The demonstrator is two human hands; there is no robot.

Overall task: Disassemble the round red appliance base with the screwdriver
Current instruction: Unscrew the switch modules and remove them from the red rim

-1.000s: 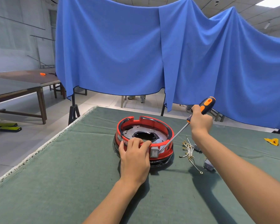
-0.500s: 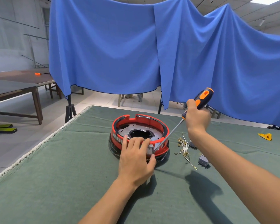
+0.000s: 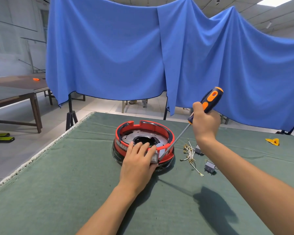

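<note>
Left hand (image 3: pixel 137 164) fingers lay mostly straight over the near rim of the red base (image 3: pixel 143 143), thumb by the small switch panel (image 3: pixel 154 156), pinning it mid-table on the green cloth (image 3: pixel 58 192). Right hand (image 3: pixel 204 122) was fisted round the screwdriver (image 3: pixel 190 123) handle, tip angled in beside the panel. Risk: tip slips under prying load and jabs the left thumb, or cracks the plastic

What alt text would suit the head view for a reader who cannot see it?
On a green-covered table, a person's left hand steadies a round red appliance base while the right hand grips an orange-and-black screwdriver, its tip at the base's near rim. Loose wires lie alongside.
</note>
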